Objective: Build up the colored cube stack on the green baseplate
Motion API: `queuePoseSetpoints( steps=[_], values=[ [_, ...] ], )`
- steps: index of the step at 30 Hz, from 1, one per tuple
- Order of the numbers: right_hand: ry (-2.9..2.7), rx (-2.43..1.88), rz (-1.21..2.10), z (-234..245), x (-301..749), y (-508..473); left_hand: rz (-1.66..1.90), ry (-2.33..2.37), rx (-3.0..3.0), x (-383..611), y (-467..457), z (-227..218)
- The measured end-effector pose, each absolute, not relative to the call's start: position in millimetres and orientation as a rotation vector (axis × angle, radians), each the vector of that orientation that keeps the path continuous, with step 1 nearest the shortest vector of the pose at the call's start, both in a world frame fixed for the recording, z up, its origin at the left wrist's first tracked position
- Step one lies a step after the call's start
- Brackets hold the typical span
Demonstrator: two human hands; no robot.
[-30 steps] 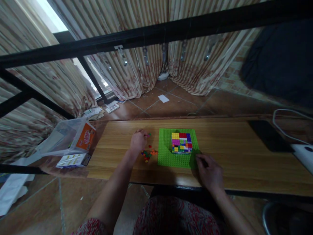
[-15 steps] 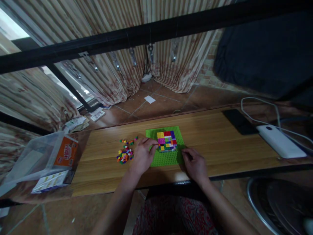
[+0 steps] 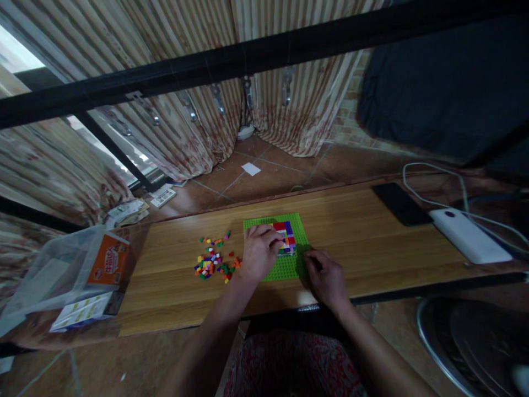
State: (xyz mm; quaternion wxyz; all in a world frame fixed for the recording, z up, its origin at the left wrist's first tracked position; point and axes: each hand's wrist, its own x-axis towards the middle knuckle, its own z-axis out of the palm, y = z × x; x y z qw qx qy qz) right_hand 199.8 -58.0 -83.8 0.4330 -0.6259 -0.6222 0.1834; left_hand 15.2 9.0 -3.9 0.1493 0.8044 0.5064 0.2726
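Note:
My left hand point(image 3: 261, 251) reaches over a block of colourful toy bricks point(image 3: 290, 231), thumb and forefinger pinched at its top. Whatever lies between those fingertips is too small to make out. The hand covers the left part of the bricks, which stand on a green studded baseplate point(image 3: 298, 220). By the plate's right edge rests my right hand point(image 3: 327, 275), fingers curled in and thumb close to the forefinger; its grasp is hidden. Left of the plate, loose small bricks point(image 3: 209, 266) lie in a scattered pile on the wooden table point(image 3: 165, 286).
A black phone point(image 3: 400, 204) and a white power bank point(image 3: 469, 236) with a white cable lie at the right. At the left stand a clear plastic bin point(image 3: 61, 262), an orange box point(image 3: 109, 259) and a white packet point(image 3: 85, 311). A dark bar point(image 3: 206, 67) crosses above.
My left hand has moved right, from the left side of the brick block to over it, uncovering more loose bricks. My right hand stays by the plate's edge.

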Motion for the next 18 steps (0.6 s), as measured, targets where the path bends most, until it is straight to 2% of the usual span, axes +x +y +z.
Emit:
queuePoseSetpoints(
  steps=[11,18],
  values=[
    [-1.542,-1.55,0.479,-80,199,-59,0.945,1.422,2.336,20,14,-18],
    [-1.559,-1.562,0.464,-81,199,-59,0.967,1.38,2.619,22,4,-23]
  ],
)
